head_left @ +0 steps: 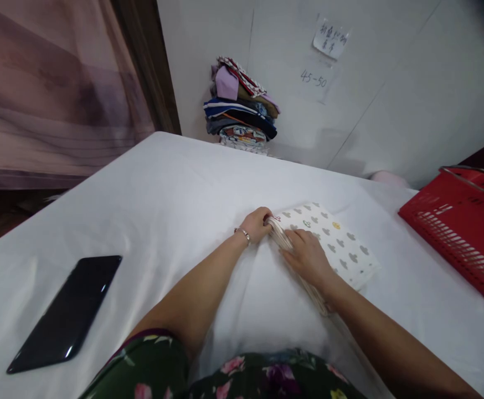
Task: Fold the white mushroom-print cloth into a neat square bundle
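Note:
A folded white cloth (337, 241) with grey cloud-like prints and a few coloured marks lies flat on the white-covered bed or table (142, 199), its layered edge facing me. My left hand (259, 224), a bracelet on the wrist, pinches the far left corner of that layered edge. My right hand (308, 257) rests on the near edge, its fingers bent over the layers and the thumb beside them. The undersides of both hands are hidden.
A dark, glossy flat object (65, 313) lies at the left. A red basket (466, 233) stands at the right. Stacked folded clothes (242, 108) are by the wall, where paper notes (330, 39) hang. Pinkish curtain (55, 88) at far left.

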`<state>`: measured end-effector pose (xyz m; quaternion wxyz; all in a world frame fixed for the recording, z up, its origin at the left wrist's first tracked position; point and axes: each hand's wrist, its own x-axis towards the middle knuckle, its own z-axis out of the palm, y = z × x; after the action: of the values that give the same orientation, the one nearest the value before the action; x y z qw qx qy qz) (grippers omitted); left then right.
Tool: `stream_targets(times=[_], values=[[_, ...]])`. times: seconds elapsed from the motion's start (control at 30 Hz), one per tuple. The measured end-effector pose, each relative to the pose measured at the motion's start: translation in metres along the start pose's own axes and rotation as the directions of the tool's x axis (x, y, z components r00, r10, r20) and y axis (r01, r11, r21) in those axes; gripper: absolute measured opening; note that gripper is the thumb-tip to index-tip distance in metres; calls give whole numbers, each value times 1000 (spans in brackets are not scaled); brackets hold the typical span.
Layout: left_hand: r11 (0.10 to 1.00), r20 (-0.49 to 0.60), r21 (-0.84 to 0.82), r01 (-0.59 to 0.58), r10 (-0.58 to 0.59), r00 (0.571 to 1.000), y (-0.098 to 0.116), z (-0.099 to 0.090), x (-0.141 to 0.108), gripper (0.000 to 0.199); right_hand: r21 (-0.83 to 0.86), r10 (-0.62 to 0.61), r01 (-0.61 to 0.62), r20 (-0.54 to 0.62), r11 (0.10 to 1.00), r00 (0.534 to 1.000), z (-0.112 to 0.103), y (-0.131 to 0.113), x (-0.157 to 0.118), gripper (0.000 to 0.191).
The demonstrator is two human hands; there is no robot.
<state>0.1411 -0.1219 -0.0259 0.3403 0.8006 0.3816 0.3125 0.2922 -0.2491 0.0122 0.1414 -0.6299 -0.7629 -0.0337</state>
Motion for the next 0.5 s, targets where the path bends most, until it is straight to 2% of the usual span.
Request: stream_targets(times=[0.23,0.4,0.5], values=[[998,5,-22,54,-54,999,3,-1,0,18,-100,14,-8,60,995,998,5,7,3,34],[999,12,9,42,-42,999,3,-2,0,21,-227,14,17,134,974,991,5,-3,3,34],[1000,-1,23,14,-14,1000,2,0,0,22,-164,-2,23,128,986,992,0,-5,-2,37]])
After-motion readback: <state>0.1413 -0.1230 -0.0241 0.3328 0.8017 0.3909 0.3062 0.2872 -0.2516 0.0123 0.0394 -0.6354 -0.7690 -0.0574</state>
